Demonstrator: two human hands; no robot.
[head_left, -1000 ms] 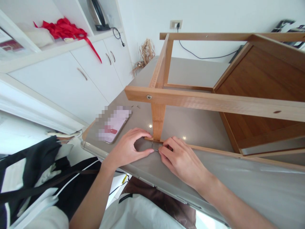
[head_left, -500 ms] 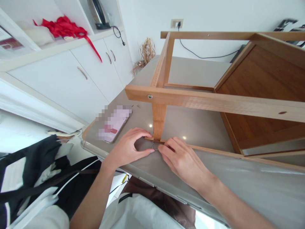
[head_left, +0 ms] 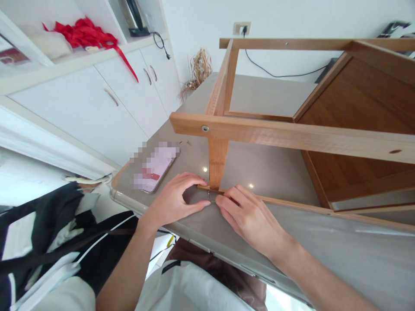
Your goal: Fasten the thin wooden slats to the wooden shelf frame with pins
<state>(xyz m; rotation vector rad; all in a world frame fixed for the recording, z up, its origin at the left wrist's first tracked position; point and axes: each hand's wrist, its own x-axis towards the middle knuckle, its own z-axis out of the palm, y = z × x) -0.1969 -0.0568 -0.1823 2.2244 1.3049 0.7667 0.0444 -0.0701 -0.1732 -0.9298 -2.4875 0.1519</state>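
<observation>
A wooden frame [head_left: 253, 133] with slatted panels lies on its side on the grey table. At its lower near corner, a small metal bolt [head_left: 208, 194] sticks out of the bottom rail toward me. My left hand [head_left: 175, 196] curves around that spot with thumb and fingers apart, fingertips at the rail's end and thumb tip by the bolt's outer end. My right hand [head_left: 244, 211] is closed in a pinch on a thin metal hex key [head_left: 212, 201], mostly hidden by the fingers, whose visible end reaches the bolt. Another bolt head [head_left: 205, 128] sits in the upper rail.
A phone [head_left: 157, 166] lies on the table [head_left: 194, 220] left of the frame, with small screws [head_left: 188, 142] beyond it. Dried stalks [head_left: 200, 67] stand at the far edge. White cabinets [head_left: 81, 99] line the left, bearing red ribbon [head_left: 84, 34] and a kettle [head_left: 134, 17].
The view has shifted very slightly. Both hands stay at the bolt in nearly the same pose, and the frame has not visibly moved on the table.
</observation>
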